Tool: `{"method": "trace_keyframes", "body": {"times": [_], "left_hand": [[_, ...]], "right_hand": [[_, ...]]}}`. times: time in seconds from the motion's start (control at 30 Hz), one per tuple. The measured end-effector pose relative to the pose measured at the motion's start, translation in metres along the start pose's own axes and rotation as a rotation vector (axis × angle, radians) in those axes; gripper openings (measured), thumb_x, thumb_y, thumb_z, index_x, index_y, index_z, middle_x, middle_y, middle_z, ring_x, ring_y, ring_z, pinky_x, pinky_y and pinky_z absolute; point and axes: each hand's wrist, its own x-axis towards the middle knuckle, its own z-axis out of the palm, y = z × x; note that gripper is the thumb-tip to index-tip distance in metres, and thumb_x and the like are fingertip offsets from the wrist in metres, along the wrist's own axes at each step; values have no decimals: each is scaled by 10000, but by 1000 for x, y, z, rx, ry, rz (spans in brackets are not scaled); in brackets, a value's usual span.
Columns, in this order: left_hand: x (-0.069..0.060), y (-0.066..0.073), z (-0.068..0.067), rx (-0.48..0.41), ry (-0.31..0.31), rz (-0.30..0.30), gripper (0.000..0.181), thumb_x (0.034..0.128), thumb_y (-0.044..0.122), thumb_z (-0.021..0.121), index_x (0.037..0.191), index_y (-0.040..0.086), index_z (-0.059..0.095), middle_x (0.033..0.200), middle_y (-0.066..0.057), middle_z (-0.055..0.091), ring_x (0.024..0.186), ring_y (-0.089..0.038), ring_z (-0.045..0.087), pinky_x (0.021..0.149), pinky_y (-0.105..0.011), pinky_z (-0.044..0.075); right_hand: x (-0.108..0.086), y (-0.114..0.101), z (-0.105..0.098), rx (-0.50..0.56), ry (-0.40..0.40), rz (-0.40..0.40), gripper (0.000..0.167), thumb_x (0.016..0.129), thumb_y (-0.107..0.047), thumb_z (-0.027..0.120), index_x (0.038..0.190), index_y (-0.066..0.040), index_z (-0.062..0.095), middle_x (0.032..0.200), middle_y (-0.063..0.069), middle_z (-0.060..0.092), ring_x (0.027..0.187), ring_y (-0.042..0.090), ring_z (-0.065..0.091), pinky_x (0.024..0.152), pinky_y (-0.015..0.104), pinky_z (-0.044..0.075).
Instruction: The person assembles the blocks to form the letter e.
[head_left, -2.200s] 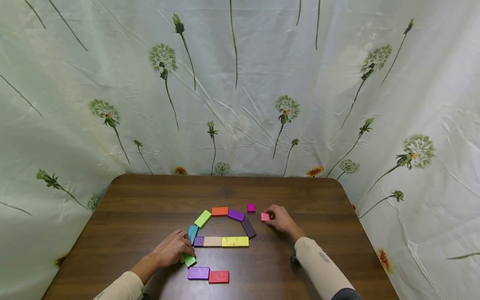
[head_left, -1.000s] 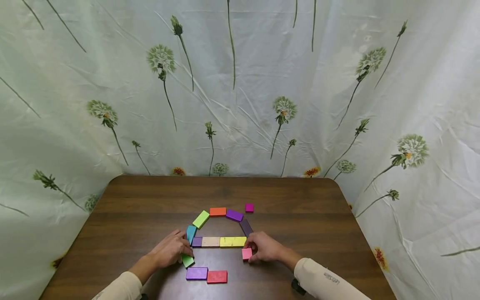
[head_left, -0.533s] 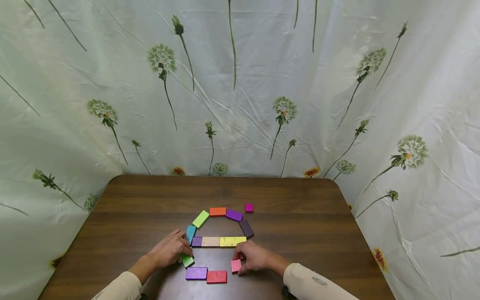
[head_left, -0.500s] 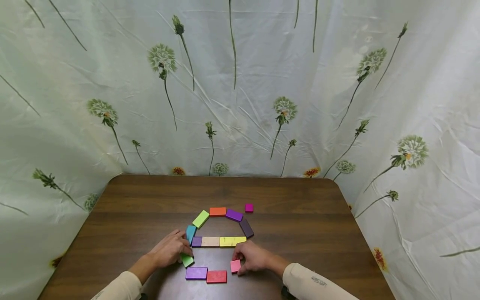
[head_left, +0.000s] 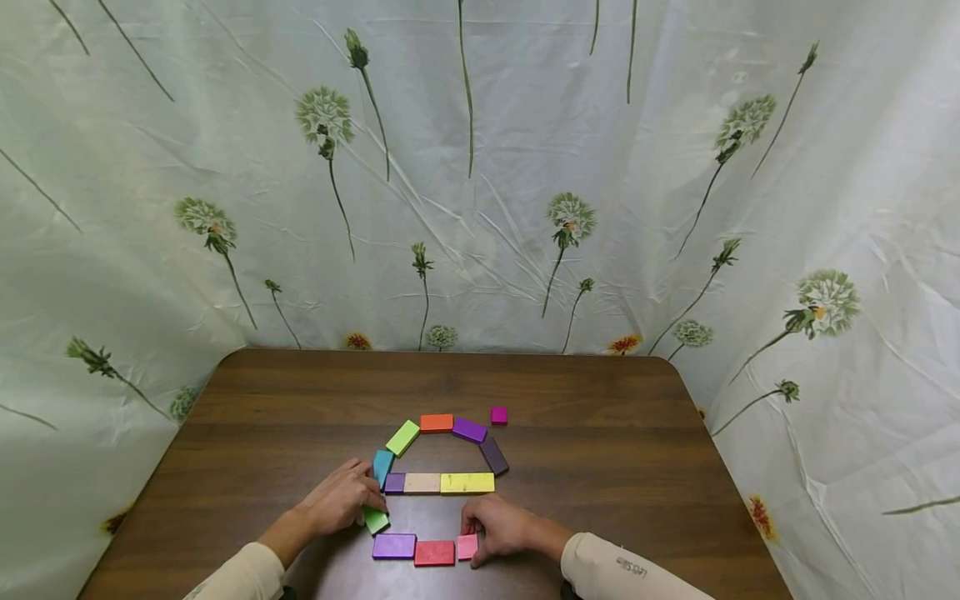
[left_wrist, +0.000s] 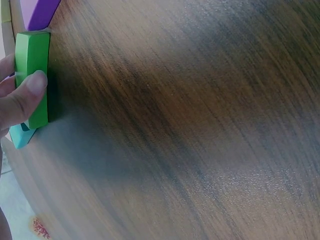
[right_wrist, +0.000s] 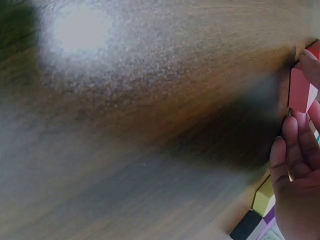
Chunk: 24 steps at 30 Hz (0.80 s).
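Note:
My left hand (head_left: 342, 498) grips a green block (head_left: 376, 521) on the table, its thumb lying against the block's side in the left wrist view. A teal block (head_left: 383, 468) sits just above those fingers. In my right hand (head_left: 501, 525) a small pink block (head_left: 467, 547) is pinched between thumb and fingers, at the right end of a red block (head_left: 434, 553). Left of the red one lies a purple block (head_left: 393, 547). The right wrist view shows the fingertips around the pink block (right_wrist: 301, 90).
A row of a small purple block (head_left: 394, 483), a beige block (head_left: 422, 483) and a yellow block (head_left: 467, 483) lies farther back. Behind it curve lime (head_left: 402, 437), orange (head_left: 437, 423), violet (head_left: 469, 430) and dark purple (head_left: 494, 456) blocks. A magenta block (head_left: 498, 415) lies apart on the table (head_left: 600, 400).
My right hand has brought the pink block from the right of the arch toward me and leftward, to the red block's end. The left hand has stayed on the green block.

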Motion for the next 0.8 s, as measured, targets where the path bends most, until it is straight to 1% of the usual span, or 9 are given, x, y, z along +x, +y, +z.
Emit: {"method": "trace_keyframes", "body": {"times": [0.17, 0.4, 0.63, 0.8], "left_hand": [[0, 0, 1, -1, 7, -3, 374, 554, 36, 791, 853, 260, 775, 803, 181, 633, 801, -105, 446, 660, -245, 280], [0, 0, 0, -19, -34, -34, 355, 591, 30, 787, 864, 256, 778, 809, 182, 635, 803, -101, 441, 666, -242, 276], [0, 0, 1, -15, -9, -16, 369, 570, 23, 786, 856, 255, 777, 807, 182, 639, 793, -96, 438, 660, -236, 266], [0, -1, 2, -13, -12, -13, 366, 576, 22, 784, 857, 256, 777, 809, 182, 641, 791, -94, 436, 660, -234, 264]], "right_hand": [[0, 0, 1, -4, 6, -13, 333, 625, -198, 897, 817, -157, 629, 735, -156, 476, 680, -62, 408, 602, 100, 358], [0, -1, 2, -8, 21, -18, 355, 610, -218, 906, 814, -160, 621, 729, -154, 472, 680, -64, 403, 604, 97, 352], [0, -1, 3, 17, 20, -27, 367, 606, -216, 911, 828, -151, 626, 744, -158, 493, 691, -73, 424, 620, 92, 370], [0, -1, 2, 38, 23, -40, 375, 598, -208, 915, 838, -138, 635, 750, -148, 510, 702, -74, 438, 633, 89, 377]]}}
